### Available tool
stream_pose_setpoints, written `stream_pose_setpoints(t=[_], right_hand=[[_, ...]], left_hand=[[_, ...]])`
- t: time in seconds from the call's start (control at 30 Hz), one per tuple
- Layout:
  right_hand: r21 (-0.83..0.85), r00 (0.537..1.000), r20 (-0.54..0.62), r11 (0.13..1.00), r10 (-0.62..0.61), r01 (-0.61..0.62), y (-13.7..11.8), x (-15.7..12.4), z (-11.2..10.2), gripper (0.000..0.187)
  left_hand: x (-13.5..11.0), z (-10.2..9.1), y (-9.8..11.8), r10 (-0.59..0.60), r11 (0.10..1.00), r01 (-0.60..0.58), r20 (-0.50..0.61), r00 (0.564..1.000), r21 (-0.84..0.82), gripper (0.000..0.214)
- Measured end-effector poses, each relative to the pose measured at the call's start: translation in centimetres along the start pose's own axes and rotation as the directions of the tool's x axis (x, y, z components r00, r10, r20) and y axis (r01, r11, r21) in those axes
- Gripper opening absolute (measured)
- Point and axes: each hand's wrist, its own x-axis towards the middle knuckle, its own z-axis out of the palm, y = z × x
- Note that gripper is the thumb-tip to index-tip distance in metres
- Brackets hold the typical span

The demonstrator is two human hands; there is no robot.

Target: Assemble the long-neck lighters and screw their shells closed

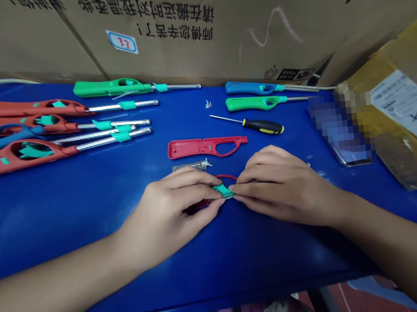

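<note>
Nearest to the camera, two forearms [78,284] reach over the blue counter [140,287]. At the near middle, the left hand [174,199] and the right hand [280,185] have their fingers narrow, both pinching a teal trigger [222,190], perhaps to steady so small a part. A red shell [226,176], mostly hidden, shows behind them. Just beyond lie a clear fuel tank [190,167] and a red half-shell [189,148], inner side up, probably so its slots are visible. Farther are a screwdriver [263,126] and small screws [208,105], grouped maybe against loss.

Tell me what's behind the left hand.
A small translucent part, with a red half-shell farther back. The left hand covers some of the translucent part's near side, which cannot be seen.
</note>
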Motion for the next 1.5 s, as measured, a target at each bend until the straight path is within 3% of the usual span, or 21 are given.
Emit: stream_pose_setpoints(t=[0.33,0.57,0.7,1.03,1.23,1.5], right_hand=[[-0.003,0.999,-0.027,1.0,0.017,-0.017,-0.43,0.17,0.2,0.013],[0.32,0.974,-0.011,0.924,0.225,-0.21,-0.13,0.55,0.68,0.005],[0.407,0.962,-0.011,0.88,0.271,-0.244,-0.09,0.69,0.67,0.005],[0.422,0.948,-0.016,0.862,0.317,-0.281,-0.38,0.85,0.72,0.006],[0.447,0.95,0.051,0.844,0.308,-0.298,-0.17,0.65,0.26,0.011],[0.428,0.94,-0.026,0.854,0.34,-0.297,-0.51,0.6,0.63,0.014]], left_hand=[[0.02,0.09,-0.14,0.006,1.0,-0.006,-0.009,1.0,0.016,0.008],[-0.01,0.18,-0.1,-0.001,1.0,0.001,-0.015,1.0,0.008,0.009],[0.12,0.15,0.06,-0.051,0.999,0.051,-0.021,0.998,-0.004,0.012],[0.4,0.19,0.23,-0.139,0.99,0.138,-0.031,0.99,-0.012,0.013],[0.57,0.21,0.49,-0.172,0.984,0.171,-0.02,0.985,-0.046,0.012],[0.56,0.12,0.51,-0.174,0.984,0.173,-0.04,0.984,-0.037,0.011]])
